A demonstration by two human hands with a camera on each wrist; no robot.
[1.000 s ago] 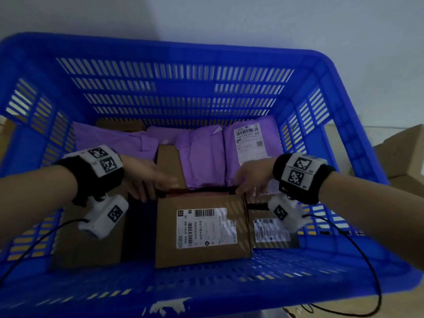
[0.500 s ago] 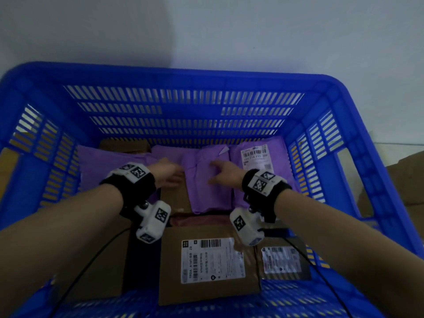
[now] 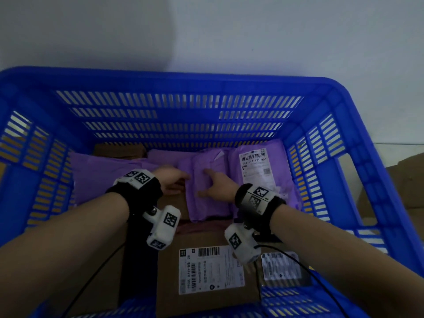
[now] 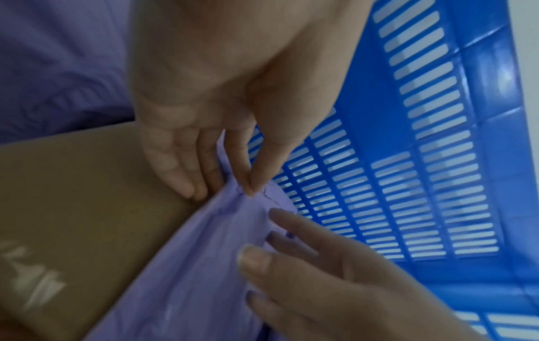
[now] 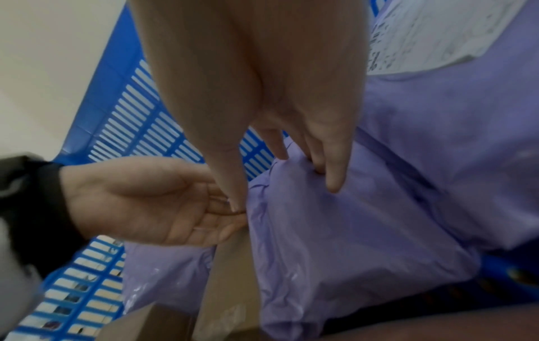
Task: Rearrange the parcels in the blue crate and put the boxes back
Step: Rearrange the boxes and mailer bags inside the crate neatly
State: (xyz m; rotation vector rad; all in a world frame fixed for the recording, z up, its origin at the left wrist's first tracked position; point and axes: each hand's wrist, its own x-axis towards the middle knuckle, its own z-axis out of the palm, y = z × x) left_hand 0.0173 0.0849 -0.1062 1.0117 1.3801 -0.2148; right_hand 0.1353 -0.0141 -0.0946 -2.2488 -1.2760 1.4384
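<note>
Inside the blue crate (image 3: 206,87) several purple parcels lie along the far wall, with cardboard boxes nearer me. My left hand (image 3: 177,177) pinches the left edge of the middle purple parcel (image 3: 206,204) between thumb and forefinger (image 4: 246,175); its other fingers touch a plain brown box (image 4: 87,184). My right hand (image 3: 207,180) lies on top of that parcel (image 5: 335,230) with straight, spread fingers (image 5: 332,175) pressing into the plastic. What is under the parcel is hidden.
A purple parcel with a white label (image 3: 254,166) lies to the right, another purple one (image 3: 103,171) to the left. A large labelled box (image 3: 206,267) and a smaller one (image 3: 280,267) sit near me. More cardboard boxes (image 3: 408,180) stand outside the crate, right.
Both hands left the far edge of the large labelled box and reached forward onto the middle purple parcel. The left hand now pinches its edge.
</note>
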